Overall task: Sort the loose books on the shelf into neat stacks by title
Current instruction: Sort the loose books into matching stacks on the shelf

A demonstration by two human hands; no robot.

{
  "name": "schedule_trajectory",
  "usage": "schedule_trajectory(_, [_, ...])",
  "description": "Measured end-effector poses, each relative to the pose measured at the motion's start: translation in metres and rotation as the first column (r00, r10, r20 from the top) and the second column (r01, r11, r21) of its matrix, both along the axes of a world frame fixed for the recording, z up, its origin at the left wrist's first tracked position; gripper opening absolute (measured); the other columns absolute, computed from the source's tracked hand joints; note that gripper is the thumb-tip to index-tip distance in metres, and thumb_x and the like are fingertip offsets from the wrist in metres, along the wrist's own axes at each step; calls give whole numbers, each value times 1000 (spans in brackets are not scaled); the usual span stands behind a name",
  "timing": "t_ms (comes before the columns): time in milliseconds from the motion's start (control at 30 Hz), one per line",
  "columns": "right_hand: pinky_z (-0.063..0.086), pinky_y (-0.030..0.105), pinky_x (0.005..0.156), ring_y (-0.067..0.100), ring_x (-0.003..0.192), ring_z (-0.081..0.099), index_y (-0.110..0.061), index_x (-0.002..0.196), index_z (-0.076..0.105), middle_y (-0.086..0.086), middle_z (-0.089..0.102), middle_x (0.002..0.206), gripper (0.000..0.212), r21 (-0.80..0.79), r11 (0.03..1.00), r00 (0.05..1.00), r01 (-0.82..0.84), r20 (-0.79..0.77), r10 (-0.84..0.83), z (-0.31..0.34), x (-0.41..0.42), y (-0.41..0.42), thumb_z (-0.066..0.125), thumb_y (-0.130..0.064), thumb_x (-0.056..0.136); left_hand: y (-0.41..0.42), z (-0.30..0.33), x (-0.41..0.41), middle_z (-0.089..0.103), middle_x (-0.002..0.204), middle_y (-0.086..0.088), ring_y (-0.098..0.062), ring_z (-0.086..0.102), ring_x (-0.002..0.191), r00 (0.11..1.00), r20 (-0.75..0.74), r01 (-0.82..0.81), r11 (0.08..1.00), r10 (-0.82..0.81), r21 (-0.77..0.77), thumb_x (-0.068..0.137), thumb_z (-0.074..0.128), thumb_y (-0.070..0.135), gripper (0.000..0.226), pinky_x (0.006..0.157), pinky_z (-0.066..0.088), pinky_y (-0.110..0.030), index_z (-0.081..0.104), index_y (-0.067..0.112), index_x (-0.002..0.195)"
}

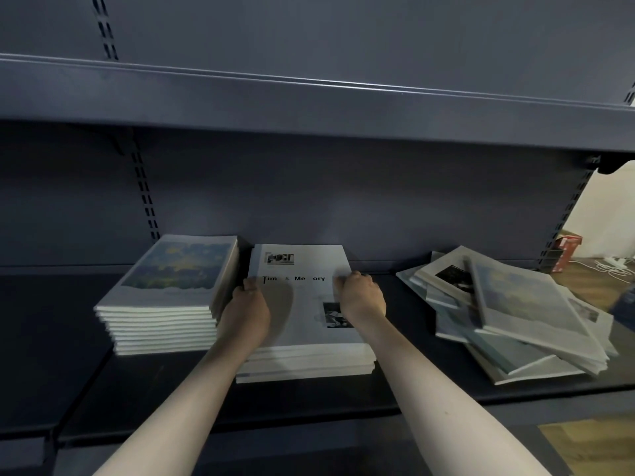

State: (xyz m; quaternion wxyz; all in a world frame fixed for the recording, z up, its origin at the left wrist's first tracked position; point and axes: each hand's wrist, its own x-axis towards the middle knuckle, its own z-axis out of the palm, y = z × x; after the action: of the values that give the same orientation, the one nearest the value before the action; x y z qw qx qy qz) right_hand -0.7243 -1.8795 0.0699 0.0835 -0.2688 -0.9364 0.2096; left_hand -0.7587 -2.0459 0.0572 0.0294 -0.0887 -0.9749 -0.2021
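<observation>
A: What sits on the dark shelf point(343, 403)?
B: 3 lots of books. The middle stack point(305, 359), white cover up, is the landmark.
A: And left of it?
B: A squared stack with painted covers point(165, 324), just beside it.
A: Right?
B: A loose, skewed heap of books point(515, 324), apart from it.

Dim, soft-focus view; wide-angle bowing at edges.

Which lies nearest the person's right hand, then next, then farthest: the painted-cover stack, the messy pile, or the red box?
From the right hand:
1. Messy pile, just to its right.
2. Painted-cover stack, left, past the other hand.
3. Red box, far right, on the floor.
</observation>
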Motion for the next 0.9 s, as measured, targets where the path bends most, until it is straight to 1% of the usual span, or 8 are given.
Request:
schedule_trajectory(167, [43, 35, 92, 31, 120, 48, 0, 132, 45, 18, 48, 133, 40, 1, 1000, 1000, -2, 14, 2, 1, 1, -1, 29, -22, 103, -1, -1, 1, 50, 130, -23, -37, 54, 116, 999, -36, -14, 1000, 14, -10, 96, 31, 2, 41, 88, 46, -43, 36, -1, 137])
schedule_trajectory(267, [45, 37, 88, 31, 118, 51, 0, 131, 47, 17, 51, 130, 42, -21, 1000, 1000, -4, 14, 4, 2, 3, 1, 29, -27, 103, -2, 0, 3, 52, 127, -20, -35, 56, 113, 998, -57, -16, 999, 14, -43, 95, 34, 0, 36, 85, 46, -40, 43, -1, 130])
schedule_trajectory(367, [49, 37, 86, 30, 113, 56, -1, 127, 51, 15, 56, 125, 43, 2, 1000, 999, -20, 25, 20, 3, 6, 4, 30, -30, 103, -2, 4, 6, 53, 126, -20, -34, 55, 112, 998, -54, -19, 997, 15, -76, 94, 37, -2, 33, 85, 47, -39, 48, -3, 124])
schedule_trajectory(467, [48, 37, 90, 29, 114, 54, -3, 126, 52, 15, 55, 126, 43, 82, 996, 999, -45, 18, 43, 5, 12, 8, 32, -32, 101, 0, 10, 9, 53, 126, -19, -34, 53, 115, 999, -51, -23, 996, 19, -89, 94, 37, 1, 32, 87, 47, -41, 47, -2, 125])
schedule_trajectory(567, [44, 38, 95, 30, 118, 49, -4, 126, 53, 15, 51, 129, 44, 168, 984, 998, -59, 5, 59, 11, 20, 16, 34, -34, 100, 8, 17, 15, 47, 133, -19, -34, 49, 121, 998, -58, -16, 997, 11, -81, 95, 37, 6, 36, 91, 45, -41, 42, -1, 130])
schedule_trajectory(700, [41, 39, 99, 30, 121, 46, -6, 126, 54, 15, 49, 131, 45, 236, 971, 998, -45, -23, 52, 19, 30, 34, 37, -38, 100, 21, 25, 20, 40, 140, -17, -32, 42, 128, 997, -80, 6, 1000, -7, -23, 100, 34, 20, 41, 95, 44, -41, 36, 1, 136])
schedule_trajectory(800, [39, 39, 102, 30, 123, 44, -6, 130, 51, 14, 47, 132, 48, 285, 958, 1000, -13, -24, 20, 27, 37, 48, 37, -40, 100, 34, 31, 22, 40, 140, -18, -31, 39, 130, 988, -140, 65, 998, -66, -12, 100, 35, 26, 44, 101, 39, -38, 38, 0, 136])
schedule_trajectory(900, [36, 38, 103, 30, 126, 42, -5, 132, 50, 14, 46, 134, 50, 294, 956, 1000, 21, -24, -14, 33, 47, 67, 36, -41, 100, 52, 39, 26, 43, 137, -18, -32, 39, 128, 985, -146, 95, 995, -88, 42, 99, 37, 29, 43, 102, 37, -38, 43, -2, 129])
